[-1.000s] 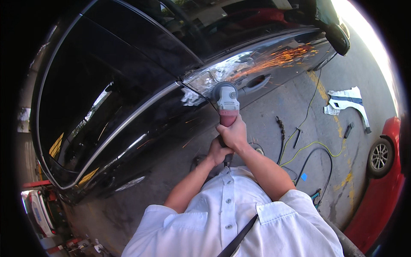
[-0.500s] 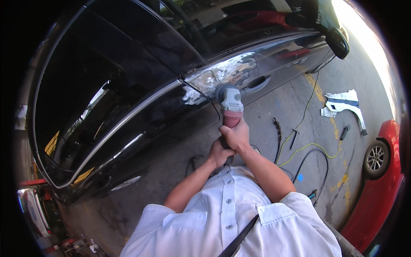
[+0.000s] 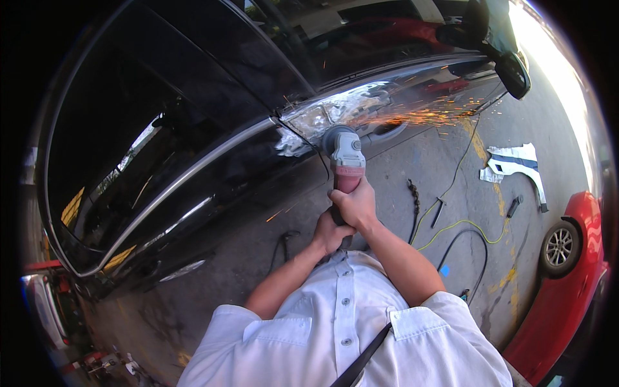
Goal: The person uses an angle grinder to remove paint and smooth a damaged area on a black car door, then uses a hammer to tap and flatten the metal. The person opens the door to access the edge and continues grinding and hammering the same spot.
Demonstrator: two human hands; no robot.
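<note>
Both of my hands are wrapped round an angle grinder [image 3: 349,158] with a grey head and a red body. My right hand [image 3: 356,202] grips the red part just behind the head, while my left hand [image 3: 331,230] holds the dark rear handle nearer my shirt. The grinder's disc rests against the side of a black car [image 3: 213,116], at the lower edge of a patch of bare, scraped metal [image 3: 322,119] by the door seam. Orange sparks [image 3: 425,116] stream to the right past the door handle [image 3: 385,134].
On the concrete floor to the right lie a white fender panel [image 3: 516,161], a yellow-green cable [image 3: 467,222], a chain [image 3: 413,193] and a small dark tool [image 3: 514,206]. A red car [image 3: 561,309] stands at the far right. The black car's mirror [image 3: 512,74] juts out top right.
Sparks now fly from the disc; half a second ago there were none. My grip is unchanged, and the grinder stays at nearly the same spot on the patch.
</note>
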